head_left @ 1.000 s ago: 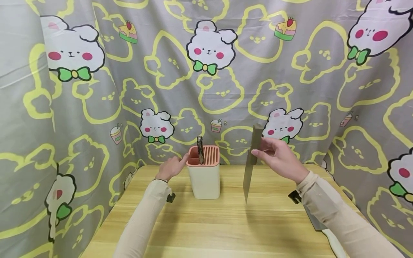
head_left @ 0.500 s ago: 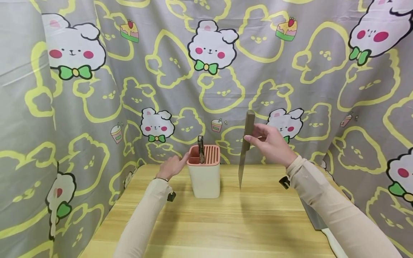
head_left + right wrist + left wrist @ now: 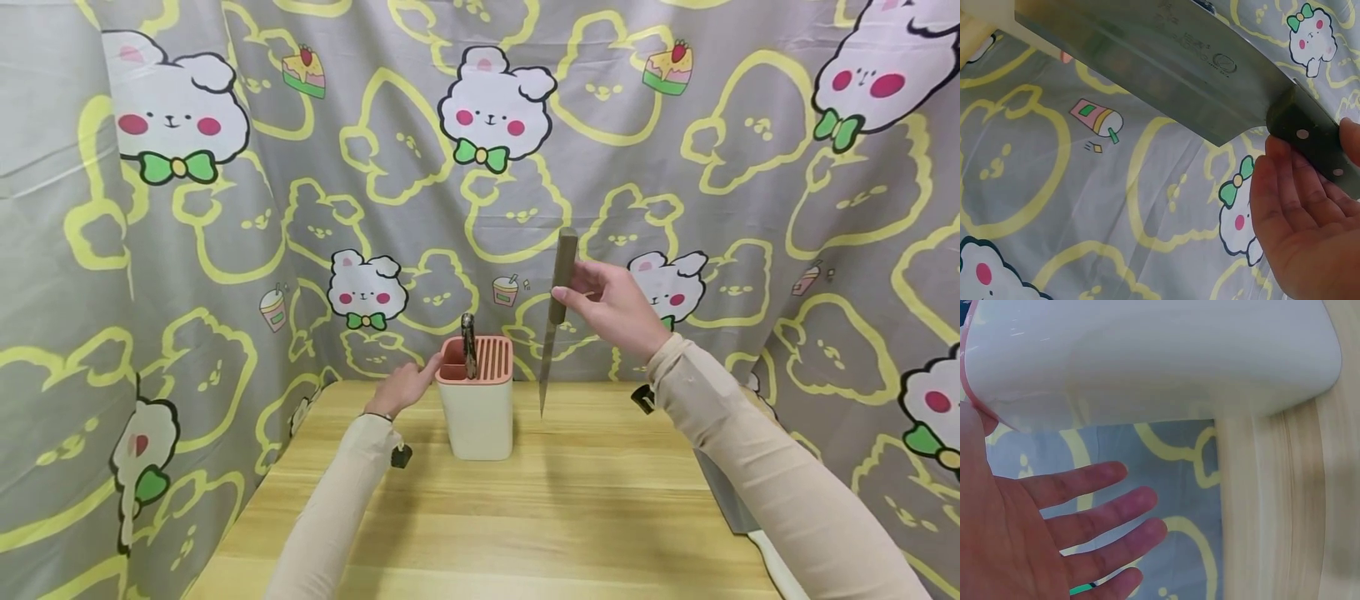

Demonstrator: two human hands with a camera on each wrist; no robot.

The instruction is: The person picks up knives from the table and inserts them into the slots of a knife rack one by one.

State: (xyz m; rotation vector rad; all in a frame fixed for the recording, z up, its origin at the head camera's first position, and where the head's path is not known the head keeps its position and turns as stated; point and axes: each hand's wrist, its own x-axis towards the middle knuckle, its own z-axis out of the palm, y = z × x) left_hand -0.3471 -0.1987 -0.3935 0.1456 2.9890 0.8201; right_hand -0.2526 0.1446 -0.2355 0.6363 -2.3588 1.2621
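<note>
A cream knife block (image 3: 475, 425) with a slotted pink top stands upright on the wooden table. One dark mottled handle (image 3: 468, 346) sticks up out of its top. My left hand (image 3: 405, 388) is beside the block with its thumb at the pink rim; in the left wrist view its other fingers (image 3: 1110, 506) are spread straight below the wall. To the right of the block, my right hand (image 3: 617, 307) holds a cleaver (image 3: 1147, 59) by its dark riveted handle between thumb and fingers. The cleaver's blade points down, its tip lower than the block's top and apart from it.
At the right, a second blade (image 3: 723, 492) with a white handle (image 3: 776, 562) lies on the table (image 3: 480, 525), partly hidden under my right sleeve. A patterned grey curtain (image 3: 420, 200) hangs close behind the table and along both sides.
My right hand has raised the cleaver and brought it leftward, closer to the knife block. The left hand has stayed at the block's rim.
</note>
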